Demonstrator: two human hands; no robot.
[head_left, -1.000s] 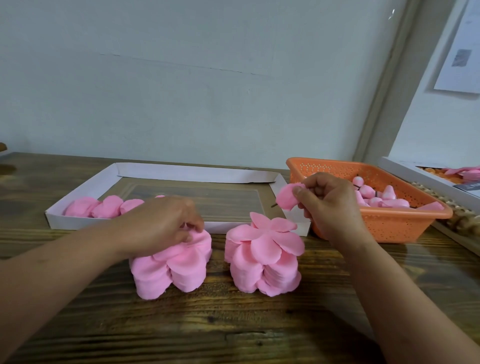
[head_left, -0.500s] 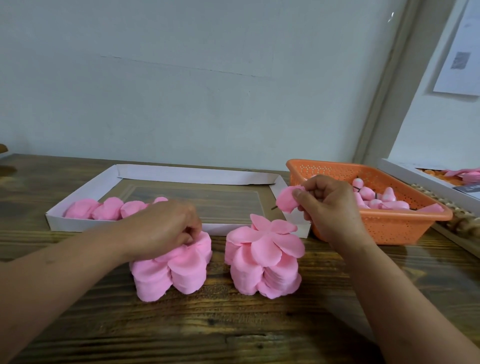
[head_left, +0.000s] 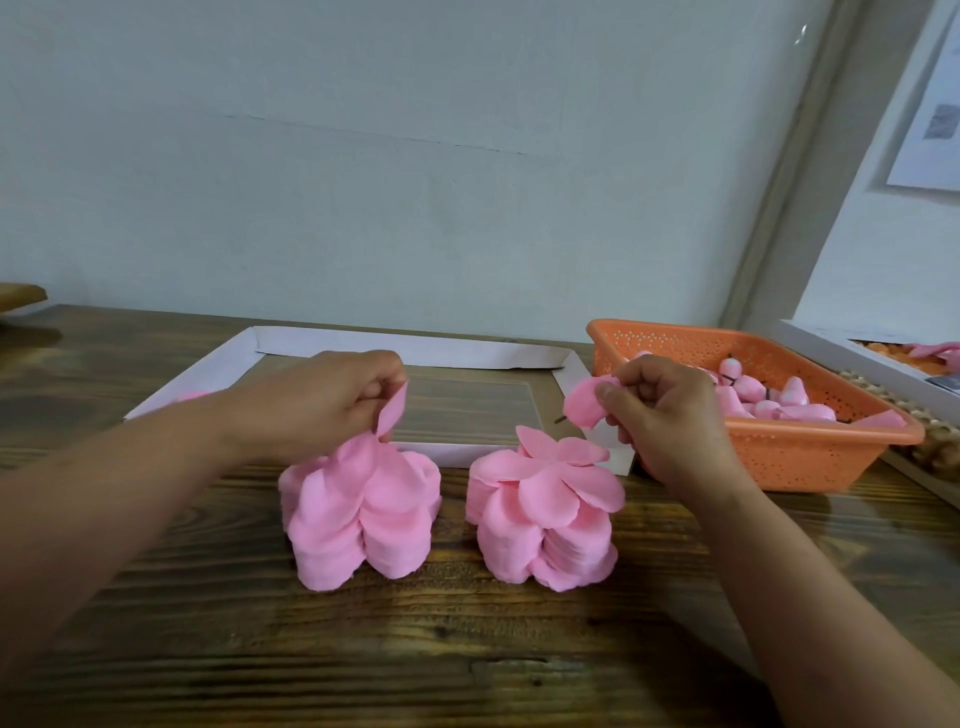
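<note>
Just left of the orange basket (head_left: 779, 457), our right hand (head_left: 675, 415) pinches a pink petal (head_left: 584, 408) (thin stem poking out); farther left, our left hand (head_left: 322, 405) pinches the top petal (head_left: 393, 414) of a petal stack (head_left: 358, 514).

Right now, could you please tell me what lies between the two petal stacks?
Only a narrow bare strip of table separates the left stack and the right stack; the head view shows it.

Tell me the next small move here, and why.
Probably carry the petal piece across to the bud and slide it onto the stem. The left hand pinches that piece just above the left stack, while the right hand pinches the bud with its dark stem pointing toward the left hand.
</note>
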